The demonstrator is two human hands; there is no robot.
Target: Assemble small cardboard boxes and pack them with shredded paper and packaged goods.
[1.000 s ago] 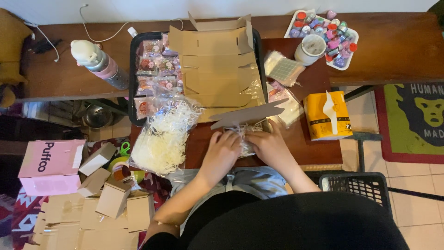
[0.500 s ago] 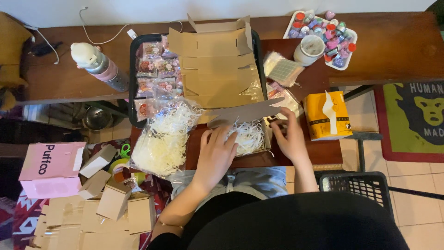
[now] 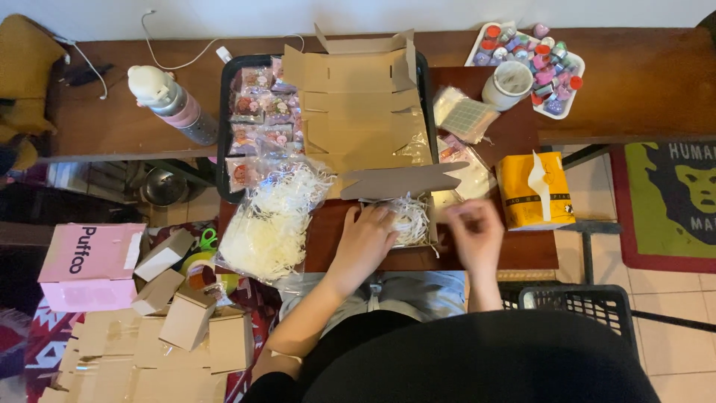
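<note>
A small open cardboard box (image 3: 431,224) with its lid flap (image 3: 403,180) raised sits on the dark wooden table (image 3: 335,246), filled with white shredded paper (image 3: 409,219). My left hand (image 3: 365,242) rests on the box's left side, fingers pressing on the shreds. To the right of the box hovers my right hand (image 3: 475,231), blurred, fingers curled loosely; nothing visible in it. A clear bag of white shredded paper (image 3: 272,220) lies left of the box.
A black tray (image 3: 221,134) holds small wrapped packets and flat cardboard blanks (image 3: 358,104). A yellow tissue box (image 3: 534,190), white cup (image 3: 510,83) and tray of small jars (image 3: 541,63) stand right. A bottle (image 3: 170,103) lies left. Folded small boxes (image 3: 186,321) and a pink box (image 3: 89,265) sit on the floor.
My right hand has come off the box and moved right and down. My left hand has slid onto the shreds in the box. The lid flap stays raised.
</note>
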